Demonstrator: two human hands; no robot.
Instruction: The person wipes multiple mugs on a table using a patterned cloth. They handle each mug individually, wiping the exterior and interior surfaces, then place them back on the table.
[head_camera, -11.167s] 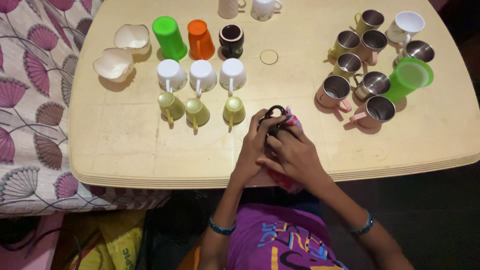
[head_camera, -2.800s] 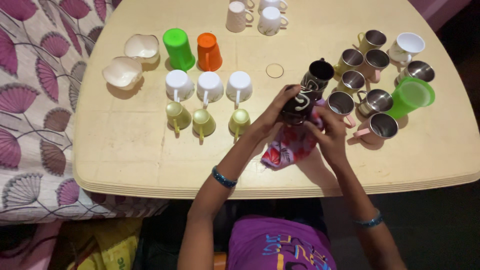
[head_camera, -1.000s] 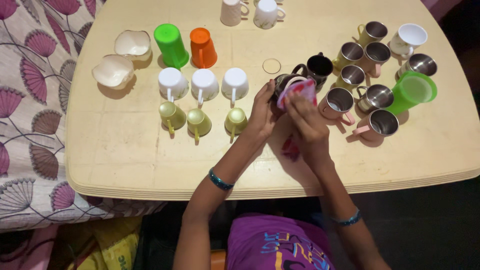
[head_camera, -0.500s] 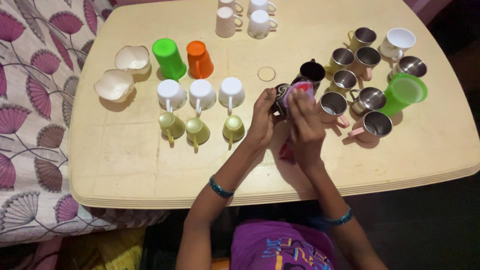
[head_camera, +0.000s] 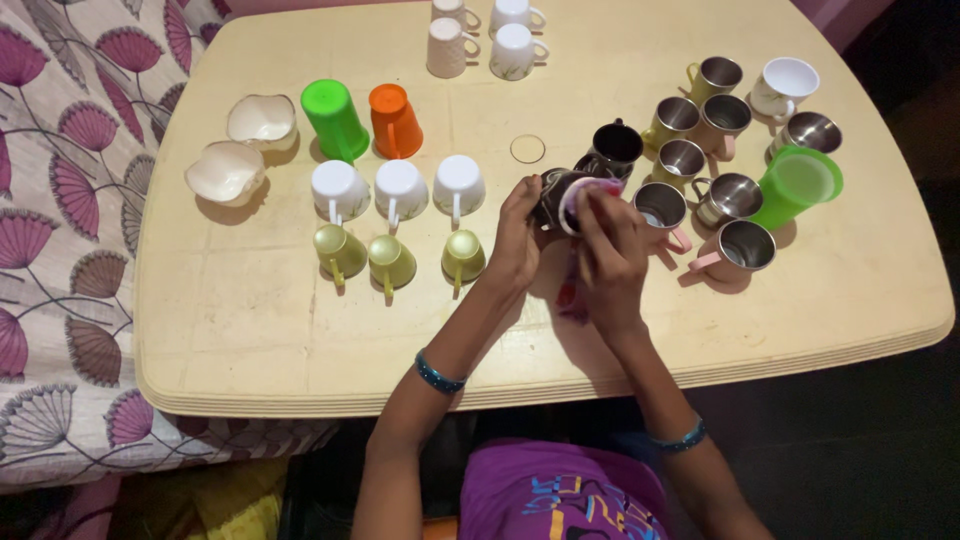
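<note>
Near the middle of the cream, smooth-topped table (head_camera: 250, 320), I see my left hand (head_camera: 517, 240) curled around a dark glossy mug (head_camera: 553, 198), gripping its side, while my right hand (head_camera: 610, 250) closes its fingers on a pink cloth (head_camera: 580, 195) stuffed into the mug's mouth. At three o'clock of it stand round steel cups (head_camera: 735, 195); at nine o'clock, upturned white cups (head_camera: 400, 185). Since half a second ago, both hands have barely shifted; the cloth stays pressed inside.
</note>
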